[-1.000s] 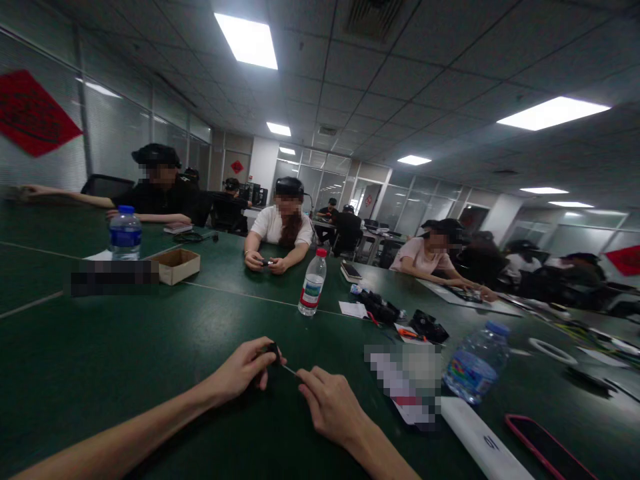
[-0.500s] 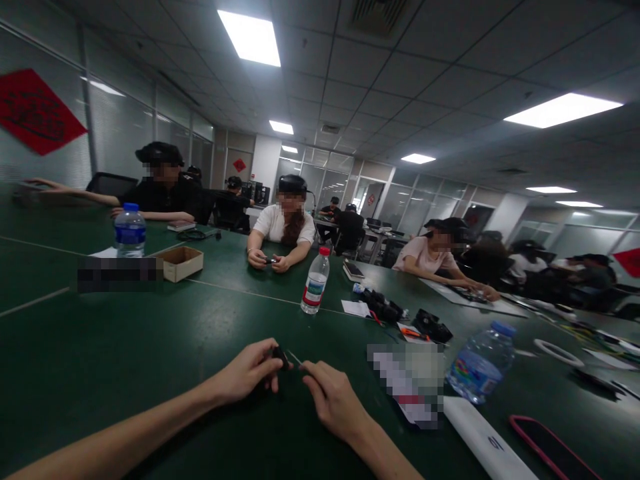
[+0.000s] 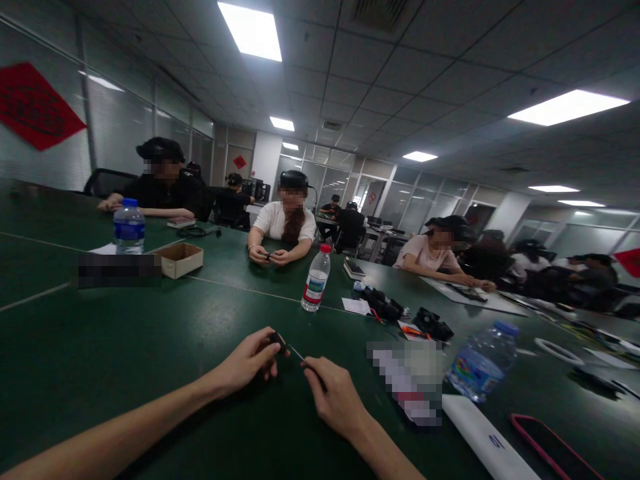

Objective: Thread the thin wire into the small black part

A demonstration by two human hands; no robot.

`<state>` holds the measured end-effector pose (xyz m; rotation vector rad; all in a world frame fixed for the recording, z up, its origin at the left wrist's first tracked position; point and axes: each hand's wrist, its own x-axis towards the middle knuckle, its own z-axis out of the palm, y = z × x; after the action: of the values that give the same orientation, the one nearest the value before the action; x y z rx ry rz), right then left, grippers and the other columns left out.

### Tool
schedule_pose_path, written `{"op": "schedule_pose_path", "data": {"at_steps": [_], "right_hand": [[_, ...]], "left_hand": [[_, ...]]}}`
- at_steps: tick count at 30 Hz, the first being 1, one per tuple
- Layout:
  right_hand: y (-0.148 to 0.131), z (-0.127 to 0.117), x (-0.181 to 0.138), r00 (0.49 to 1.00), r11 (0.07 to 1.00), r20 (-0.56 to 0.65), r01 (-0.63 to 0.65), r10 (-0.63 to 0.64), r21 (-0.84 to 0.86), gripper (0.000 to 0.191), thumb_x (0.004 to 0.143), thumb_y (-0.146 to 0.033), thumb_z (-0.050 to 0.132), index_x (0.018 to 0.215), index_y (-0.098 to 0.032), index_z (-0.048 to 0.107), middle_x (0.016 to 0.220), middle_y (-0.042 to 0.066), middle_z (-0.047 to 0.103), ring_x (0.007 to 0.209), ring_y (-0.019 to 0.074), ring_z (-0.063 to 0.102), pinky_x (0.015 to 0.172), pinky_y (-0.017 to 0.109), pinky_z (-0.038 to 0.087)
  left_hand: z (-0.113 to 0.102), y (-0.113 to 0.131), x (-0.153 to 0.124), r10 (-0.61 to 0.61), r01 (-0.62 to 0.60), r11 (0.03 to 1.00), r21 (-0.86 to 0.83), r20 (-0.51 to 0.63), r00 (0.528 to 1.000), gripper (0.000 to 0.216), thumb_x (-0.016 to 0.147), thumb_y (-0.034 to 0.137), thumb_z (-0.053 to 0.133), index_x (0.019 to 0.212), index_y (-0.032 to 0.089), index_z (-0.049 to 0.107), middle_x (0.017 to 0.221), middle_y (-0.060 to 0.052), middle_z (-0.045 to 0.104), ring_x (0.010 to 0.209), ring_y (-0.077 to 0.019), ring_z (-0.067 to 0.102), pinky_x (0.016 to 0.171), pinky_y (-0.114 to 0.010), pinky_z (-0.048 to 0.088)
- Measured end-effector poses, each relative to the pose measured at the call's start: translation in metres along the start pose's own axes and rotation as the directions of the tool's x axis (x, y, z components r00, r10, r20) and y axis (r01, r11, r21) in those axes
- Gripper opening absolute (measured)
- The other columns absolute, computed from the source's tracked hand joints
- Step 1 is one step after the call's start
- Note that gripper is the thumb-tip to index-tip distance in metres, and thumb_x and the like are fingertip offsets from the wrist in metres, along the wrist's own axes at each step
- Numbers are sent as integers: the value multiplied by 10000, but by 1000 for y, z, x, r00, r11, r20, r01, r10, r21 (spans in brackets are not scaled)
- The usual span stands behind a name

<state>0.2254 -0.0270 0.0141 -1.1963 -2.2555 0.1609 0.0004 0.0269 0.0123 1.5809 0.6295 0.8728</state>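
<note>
My left hand (image 3: pixel 251 360) is closed round a small black part (image 3: pixel 278 341), pinched between thumb and fingers above the green table (image 3: pixel 200 320). What kind of part it is I cannot make out. In my right hand (image 3: pixel 337 395) is a slim screwdriver (image 3: pixel 296 352) with a thin metal shaft; the fingers cover most of its dark handle. The shaft points up and left toward the black part, its tip close to it. Whether the tip touches the part I cannot tell.
A red-capped bottle (image 3: pixel 316 280) stands ahead. To my right are a large blue-capped bottle (image 3: pixel 483 363), a white box (image 3: pixel 483 433) and a red-edged phone (image 3: pixel 555 447). An open cardboard box (image 3: pixel 181 261) sits left. Co-workers sit around the table.
My left hand and the black part have shifted slightly left and up. More of the screwdriver's shaft and handle shows. At the far left, a co-worker's outstretched arm has drawn in.
</note>
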Motion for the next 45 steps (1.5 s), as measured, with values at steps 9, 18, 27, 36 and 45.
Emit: {"op": "schedule_pose_path", "data": {"at_steps": [9, 18, 27, 36, 45], "right_hand": [[-2, 0, 0, 999, 995, 42, -3, 7, -102, 225, 950, -230, 425, 1084, -184, 600, 896, 60, 630, 762, 156, 591, 680, 254, 453], [-5, -1, 0, 998, 980, 43, 45, -37, -192, 228, 947, -238, 438, 1082, -205, 618, 834, 44, 615, 683, 128, 581, 622, 211, 429], [-9, -3, 1, 999, 983, 31, 14, -8, -183, 234, 940, -213, 414, 1043, -182, 621, 838, 60, 621, 684, 139, 584, 616, 225, 440], [-3, 1, 0, 1000, 979, 11, 30, -29, -200, 232, 947, -232, 414, 1047, -185, 617, 846, 55, 630, 689, 133, 590, 625, 224, 436], [-2, 2, -1, 1000, 976, -10, 18, -21, -217, 231, 939, -239, 426, 1023, -187, 634, 819, 43, 621, 644, 119, 571, 583, 212, 417]], "left_hand": [[-2, -8, 1, -5, 4, 1000, -22, -41, 999, 322, 889, 470, 485, 1022, 179, 516, 891, -23, 580, 613, -97, 549, 533, -213, 430], [-1, -7, 1, -3, 2, 1000, -26, -57, 998, 351, 886, 492, 483, 1024, 171, 513, 762, 20, 518, 552, -79, 499, 506, -195, 387], [0, 1, -1, 2, -2, 1000, 2, -52, 999, 353, 886, 483, 490, 1034, 165, 526, 746, 26, 496, 560, -81, 477, 520, -206, 373], [-2, 2, -2, -4, 7, 998, 63, -37, 999, 384, 871, 484, 511, 1071, 157, 542, 755, 17, 506, 569, -85, 468, 523, -209, 365], [-2, 1, -3, -7, 8, 999, 32, -28, 1000, 359, 891, 469, 484, 1094, 174, 515, 737, 32, 487, 562, -82, 458, 523, -205, 360]]}}
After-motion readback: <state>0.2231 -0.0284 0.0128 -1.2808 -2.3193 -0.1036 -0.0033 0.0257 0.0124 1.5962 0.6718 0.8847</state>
